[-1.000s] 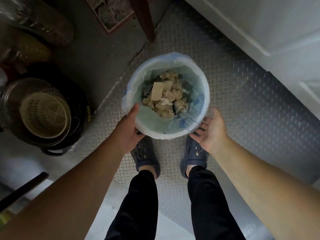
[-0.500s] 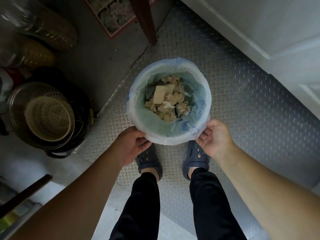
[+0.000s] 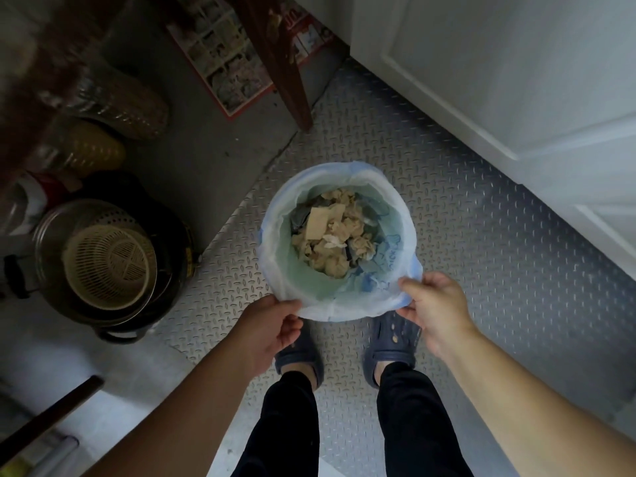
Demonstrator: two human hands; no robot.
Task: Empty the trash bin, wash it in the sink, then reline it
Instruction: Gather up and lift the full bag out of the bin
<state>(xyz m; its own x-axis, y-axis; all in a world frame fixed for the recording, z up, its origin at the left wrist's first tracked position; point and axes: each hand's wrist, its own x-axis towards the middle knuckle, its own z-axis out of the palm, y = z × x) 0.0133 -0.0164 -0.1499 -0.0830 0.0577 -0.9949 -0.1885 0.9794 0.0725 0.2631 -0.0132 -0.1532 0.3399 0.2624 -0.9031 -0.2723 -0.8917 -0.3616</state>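
A round trash bin (image 3: pixel 272 242) stands on the metal floor plate just in front of my feet. A pale blue-white plastic liner (image 3: pixel 344 309) is folded over its rim. Crumpled beige paper and a scrap of cardboard (image 3: pixel 327 235) fill the inside. My left hand (image 3: pixel 272 327) pinches the liner's folded edge at the near left of the rim. My right hand (image 3: pixel 435 308) pinches the liner edge at the near right, lifting it a little off the rim.
A dark pot holding a metal bowl and a cream plastic colander (image 3: pixel 110 266) sits on the floor to the left. A wooden furniture leg (image 3: pixel 285 74) stands behind the bin, over a printed sheet (image 3: pixel 227 60). A white cabinet door (image 3: pixel 516 80) runs along the right.
Both hands slid from the bin's sides down to the near rim and took hold of the liner's edge. The view pulled back, so the bin looks farther away.
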